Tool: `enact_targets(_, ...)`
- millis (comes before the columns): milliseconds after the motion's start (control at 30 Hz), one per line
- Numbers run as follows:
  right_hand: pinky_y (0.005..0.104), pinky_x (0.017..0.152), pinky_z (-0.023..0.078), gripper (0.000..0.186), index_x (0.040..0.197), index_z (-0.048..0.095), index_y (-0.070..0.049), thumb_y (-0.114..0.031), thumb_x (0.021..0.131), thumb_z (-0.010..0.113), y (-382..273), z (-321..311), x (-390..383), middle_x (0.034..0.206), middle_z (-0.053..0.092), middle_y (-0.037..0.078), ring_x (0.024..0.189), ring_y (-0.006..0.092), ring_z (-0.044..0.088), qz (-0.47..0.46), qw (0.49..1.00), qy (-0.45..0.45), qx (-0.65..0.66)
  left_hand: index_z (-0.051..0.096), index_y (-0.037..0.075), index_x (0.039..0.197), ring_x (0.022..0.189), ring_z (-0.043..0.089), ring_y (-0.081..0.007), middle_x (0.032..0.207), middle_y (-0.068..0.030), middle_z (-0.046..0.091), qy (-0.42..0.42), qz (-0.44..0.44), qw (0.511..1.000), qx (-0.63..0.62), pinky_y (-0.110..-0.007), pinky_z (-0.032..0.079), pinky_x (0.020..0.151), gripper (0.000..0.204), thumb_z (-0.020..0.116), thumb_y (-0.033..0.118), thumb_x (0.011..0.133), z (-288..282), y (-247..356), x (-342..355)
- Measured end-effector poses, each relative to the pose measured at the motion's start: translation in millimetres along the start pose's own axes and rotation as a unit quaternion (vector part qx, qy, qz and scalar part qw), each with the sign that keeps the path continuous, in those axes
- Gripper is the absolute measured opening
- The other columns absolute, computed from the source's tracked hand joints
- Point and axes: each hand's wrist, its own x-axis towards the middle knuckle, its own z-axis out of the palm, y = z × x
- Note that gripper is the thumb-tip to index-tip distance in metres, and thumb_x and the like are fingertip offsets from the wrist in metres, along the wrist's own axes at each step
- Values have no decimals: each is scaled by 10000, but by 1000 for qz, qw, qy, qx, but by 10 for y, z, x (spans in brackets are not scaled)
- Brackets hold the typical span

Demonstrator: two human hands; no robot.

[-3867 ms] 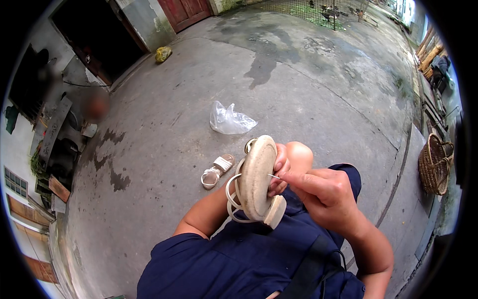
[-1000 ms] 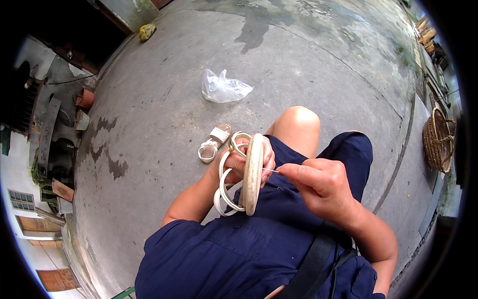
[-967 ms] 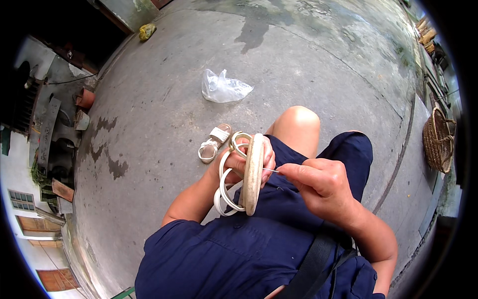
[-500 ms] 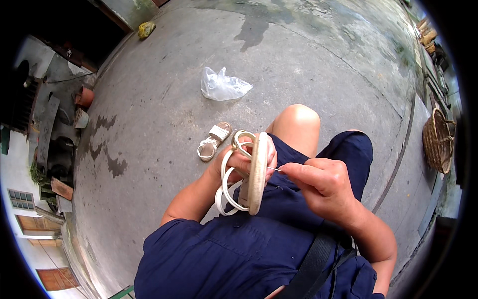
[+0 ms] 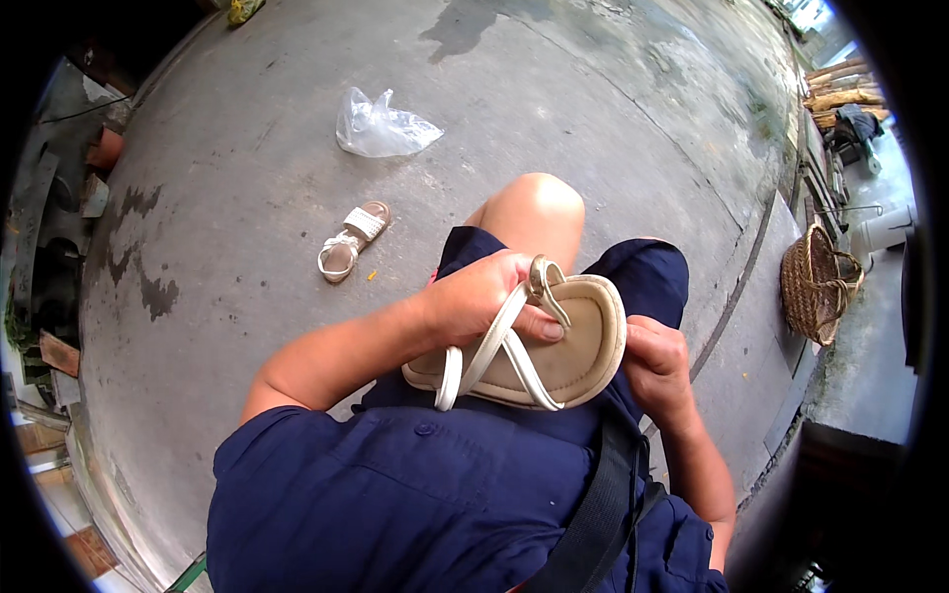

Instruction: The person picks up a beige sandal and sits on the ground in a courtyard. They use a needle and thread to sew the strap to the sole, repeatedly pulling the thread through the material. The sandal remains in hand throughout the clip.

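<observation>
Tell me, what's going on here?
Someone in dark blue clothes is holding a beige sandal with white straps, its insole showing. The left hand grips it, thumb pressed on the insole, while the right hand is at its rounded end; whether that hand holds anything is hidden. Another sandal lies on the concrete ground, with a clear plastic bag beyond it.

The held sandal [image 5: 585, 344] partly hides the left hand [image 5: 482, 294] and right hand [image 5: 658, 368].
</observation>
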Motion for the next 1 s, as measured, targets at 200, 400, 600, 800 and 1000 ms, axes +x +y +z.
enact_targets(200,285,566,430,323,962,669,-14,135,701,551,69,142,-58,673,557,101,595,205,542,25,997,26,68,585,24,889,793,569,-71,834,-5,613,25,13,999,29,-225,464,718,228,758,67,748,17,42,-42)
enact_targets(400,268,560,425,344,985,666,-2,162,713,533,63,252,-96,657,553,83,592,177,531,19,987,53,147,596,7,948,817,569,-83,862,-17,628,6,25,1000,14,-237,463,741,288,768,86,731,13,-16,-48)
enact_targets(600,260,568,423,309,980,663,8,152,730,550,62,256,-141,680,556,73,610,167,529,27,987,45,153,603,-5,1019,842,556,-86,889,-23,623,-2,27,999,32,-246,456,769,373,774,100,705,25,-50,-53)
enact_targets(800,266,575,427,276,951,659,22,146,729,552,67,259,-168,700,569,76,618,182,536,15,988,33,148,590,20,906,781,530,-69,817,0,596,-19,24,999,34,-239,436,713,315,794,125,690,83,25,-76)
enact_targets(1000,281,622,457,249,923,650,39,146,726,541,47,311,-165,759,614,102,678,212,580,14,983,45,175,588,28,891,771,526,-66,805,6,592,-16,24,999,35,-237,433,704,321,806,142,684,73,-8,-74)
